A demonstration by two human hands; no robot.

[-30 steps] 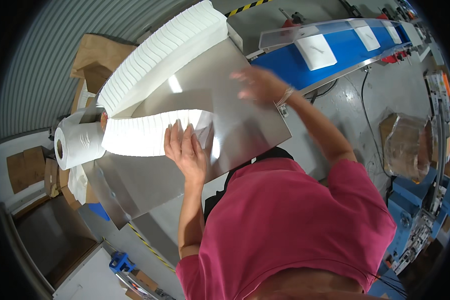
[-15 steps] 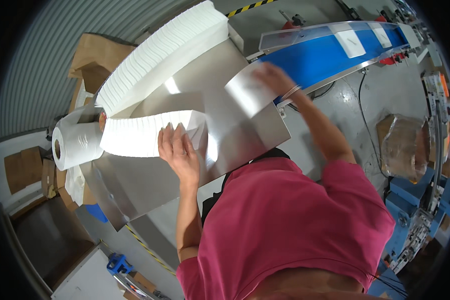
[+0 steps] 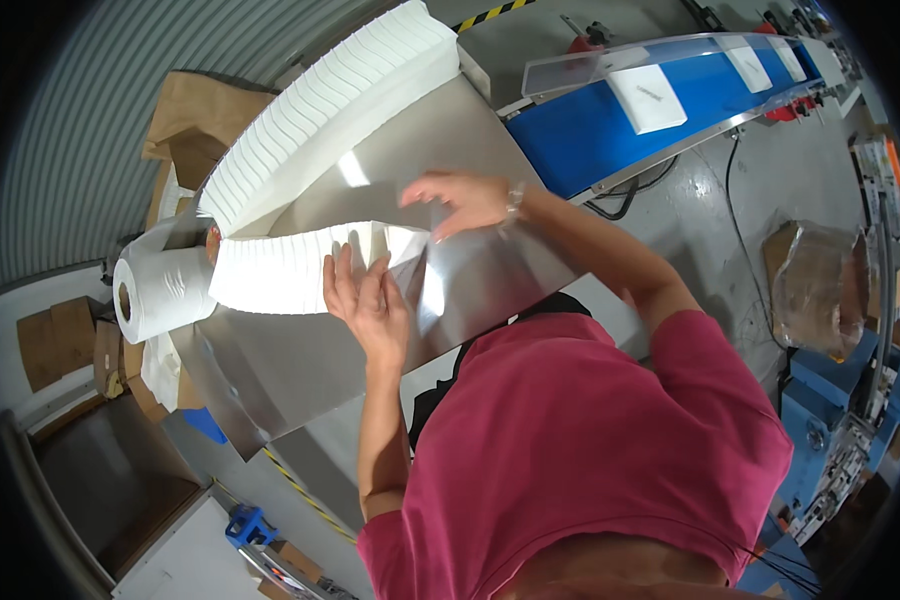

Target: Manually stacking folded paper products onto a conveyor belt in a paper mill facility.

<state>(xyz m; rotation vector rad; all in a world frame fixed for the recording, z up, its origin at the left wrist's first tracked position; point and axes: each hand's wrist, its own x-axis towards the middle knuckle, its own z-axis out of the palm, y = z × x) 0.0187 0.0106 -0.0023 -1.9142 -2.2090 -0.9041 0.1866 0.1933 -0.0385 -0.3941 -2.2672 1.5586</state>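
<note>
A row of flat white folded packs (image 3: 285,272) stands on edge, packed face to face, on a metal table. My left hand (image 3: 365,300) rests on the row's right end, fingers spread over the packs' edges. The endmost pack (image 3: 407,244) leans to the right. Just beyond it my right hand (image 3: 460,203) hovers above the bare metal, empty, its thumb and fingers apart. A longer curved row of the same white packs (image 3: 320,110) runs along the table's far side. On the blue conveyor belt (image 3: 580,150) a square white pack (image 3: 648,98) lies flat, with two more farther along.
A roll of clear film (image 3: 165,290) sits at the table's left end, beside open brown cartons (image 3: 195,120). A transparent guard (image 3: 590,68) edges the conveyor's far side. Blue machinery (image 3: 820,420) and a plastic-wrapped box (image 3: 818,285) stand at the right.
My right hand has let go of a white pack at the conveyor and come back left toward the row. The packs on the belt have moved away to the right. My left hand stays on the row.
</note>
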